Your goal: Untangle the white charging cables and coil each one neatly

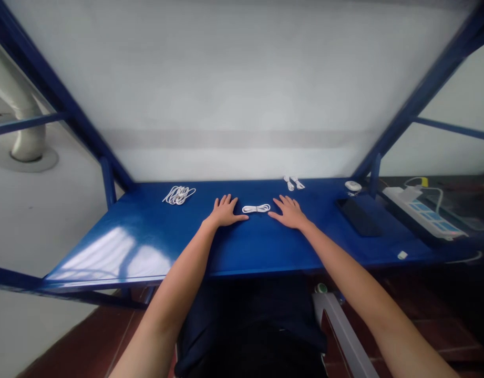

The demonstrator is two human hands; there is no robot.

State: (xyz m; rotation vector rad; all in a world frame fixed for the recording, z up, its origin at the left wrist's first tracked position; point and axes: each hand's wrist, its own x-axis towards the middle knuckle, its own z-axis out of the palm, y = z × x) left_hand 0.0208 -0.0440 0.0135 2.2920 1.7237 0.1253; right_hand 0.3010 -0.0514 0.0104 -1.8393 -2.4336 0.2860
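Observation:
Both my hands rest flat on the blue tabletop (242, 247), one on either side of a white cable (256, 209). That cable is coiled into a narrow bundle, with a dark tie around its middle. My left hand (226, 211) has its fingers spread, the thumb pointing at the bundle's left end. My right hand (289, 211) is spread too, its thumb near the bundle's right end. Neither hand holds anything. Farther left lies a looser coil of white cable (179, 195). Two small white cable bundles (294, 183) sit near the back edge, beyond my right hand.
On the right lie a dark phone (358, 216), a round white object (352, 186) and a small white piece (402, 255). A power strip (426, 212) with a plugged-in cable is past them. Blue frame bars (80, 121) flank the table; a pale wall stands behind.

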